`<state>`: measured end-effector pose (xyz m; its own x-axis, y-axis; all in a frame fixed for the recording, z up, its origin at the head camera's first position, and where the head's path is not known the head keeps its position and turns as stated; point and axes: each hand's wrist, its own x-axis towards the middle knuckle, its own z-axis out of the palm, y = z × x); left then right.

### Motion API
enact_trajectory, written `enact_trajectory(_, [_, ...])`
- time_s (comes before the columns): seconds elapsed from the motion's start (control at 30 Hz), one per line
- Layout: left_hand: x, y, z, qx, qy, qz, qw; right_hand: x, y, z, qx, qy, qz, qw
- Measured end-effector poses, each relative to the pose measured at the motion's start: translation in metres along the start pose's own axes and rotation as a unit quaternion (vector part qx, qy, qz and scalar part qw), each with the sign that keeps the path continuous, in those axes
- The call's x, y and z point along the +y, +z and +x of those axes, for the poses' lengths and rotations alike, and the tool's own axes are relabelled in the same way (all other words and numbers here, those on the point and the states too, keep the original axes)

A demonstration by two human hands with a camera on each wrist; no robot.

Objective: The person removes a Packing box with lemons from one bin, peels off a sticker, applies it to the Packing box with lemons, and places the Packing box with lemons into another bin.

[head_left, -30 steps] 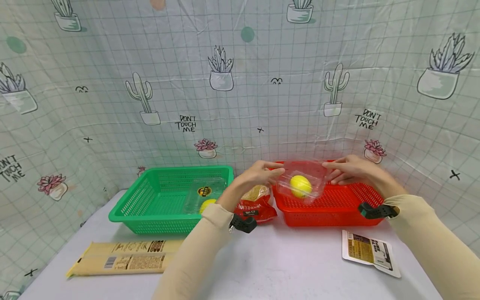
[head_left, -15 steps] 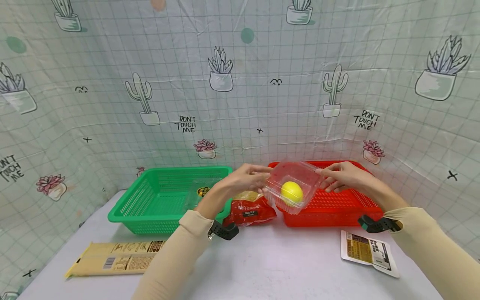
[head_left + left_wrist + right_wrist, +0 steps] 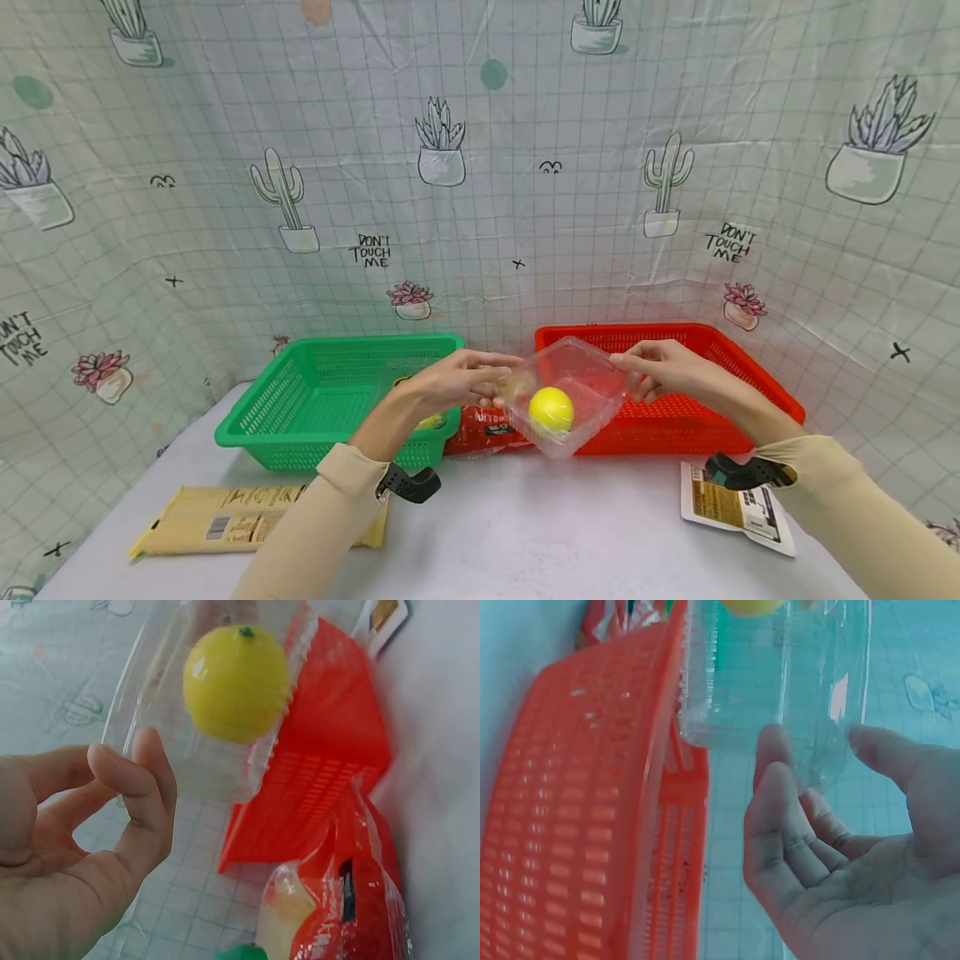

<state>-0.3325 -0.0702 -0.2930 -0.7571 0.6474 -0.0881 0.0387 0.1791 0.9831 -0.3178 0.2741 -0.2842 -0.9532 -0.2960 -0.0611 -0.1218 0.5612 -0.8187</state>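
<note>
A clear plastic box point(image 3: 585, 379) hangs in the air, tilted, in front of the red basket. Inside it lies a yellow lemon-like fruit point(image 3: 551, 410), smooth and round with a small green stem end in the left wrist view. My left hand point(image 3: 461, 382) pinches the box's left edge between thumb and fingers. At the opposite edge, my right hand point(image 3: 667, 371) grips the box the same way; the right wrist view shows fingers point(image 3: 772, 825) under its wall and the thumb at its rim.
A green basket point(image 3: 262, 429) stands at left, with another clear box and something yellow inside. The red basket point(image 3: 750, 350) is at right. Between them lies a red food bag point(image 3: 480, 432). A long beige packet point(image 3: 217, 521) and a small pouch point(image 3: 738, 508) lie in front.
Both hands have carried the clear box with the yellow fruit leftward and toward me, from over the red basket to its front left corner. The fruit stays inside the box.
</note>
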Motion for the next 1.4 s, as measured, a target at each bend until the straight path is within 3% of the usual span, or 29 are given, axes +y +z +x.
enact_trajectory(0.4, [-0.019, -0.014, -0.033, -0.007, 0.012, -0.024, 0.9996, -0.011, 0.023, -0.005, -0.031, -0.017, -0.001, 0.9994])
enact_trajectory(0.77, [-0.028, -0.017, -0.058, 0.046, 0.007, 0.002, 0.9989, -0.017, 0.045, -0.016, -0.082, -0.038, 0.01, 0.9959])
enact_trajectory(1.17, [-0.045, -0.019, -0.077, 0.053, 0.01, 0.013, 0.9985, -0.014, 0.076, -0.031, -0.137, -0.051, 0.025, 0.9889])
enact_trajectory(1.4, [-0.051, -0.016, -0.084, 0.084, 0.011, 0.032, 0.9959, -0.008, 0.089, -0.039, -0.163, -0.037, 0.053, 0.9845])
